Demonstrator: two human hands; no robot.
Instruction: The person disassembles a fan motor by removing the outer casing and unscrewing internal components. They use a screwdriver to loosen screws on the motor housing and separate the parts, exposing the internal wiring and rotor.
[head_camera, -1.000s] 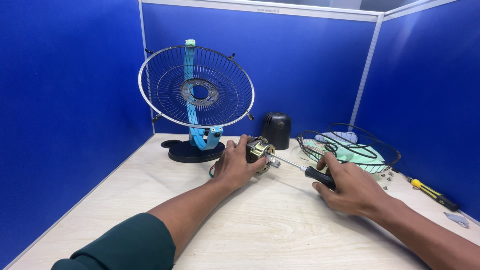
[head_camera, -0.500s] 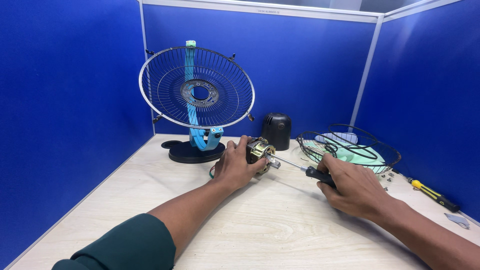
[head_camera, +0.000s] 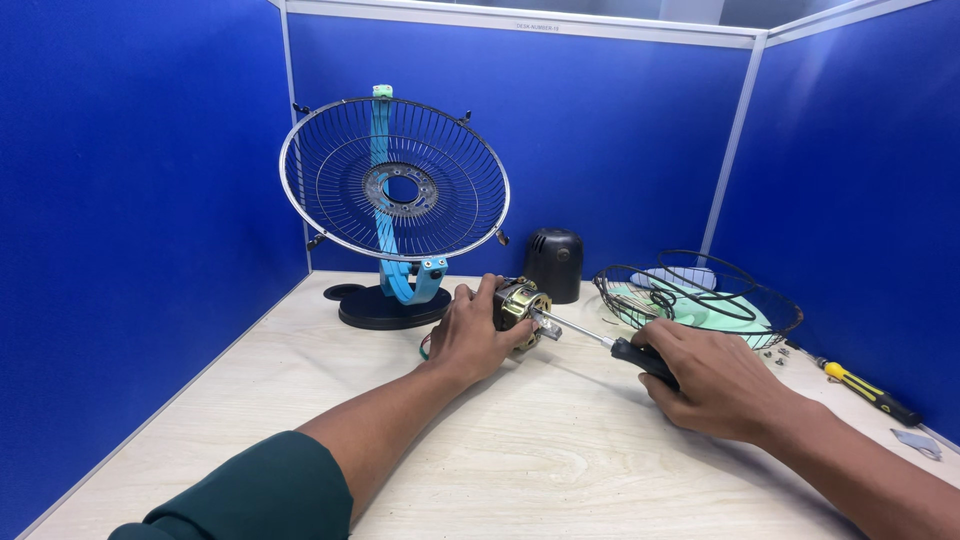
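Right hand (head_camera: 715, 385) closed on black-handled screwdriver (head_camera: 625, 350) mid-table (head_camera: 540, 460), tip met at fan motor (head_camera: 522, 303), which is gripped by left hand (head_camera: 478, 335). Beyond, near right edge: wire guard (head_camera: 700, 300) upturned, green blade (head_camera: 730, 315) apparently held inside. Rear grille on stand (head_camera: 395, 180) at far-left corner.

Pale wooden table (head_camera: 520, 460), walled in by blue partitions. Toward the back left, a black round base (head_camera: 380, 308) carrying a tilted wire fan guard; beside it a black dome-shaped cap (head_camera: 554, 264), and farther right a second wire guard (head_camera: 700, 300) lying flat with a pale green blade inside. Near the right edge, a yellow-and-black screwdriver (head_camera: 868, 390), a few small screws (head_camera: 778, 354) and a small grey piece (head_camera: 916, 442).
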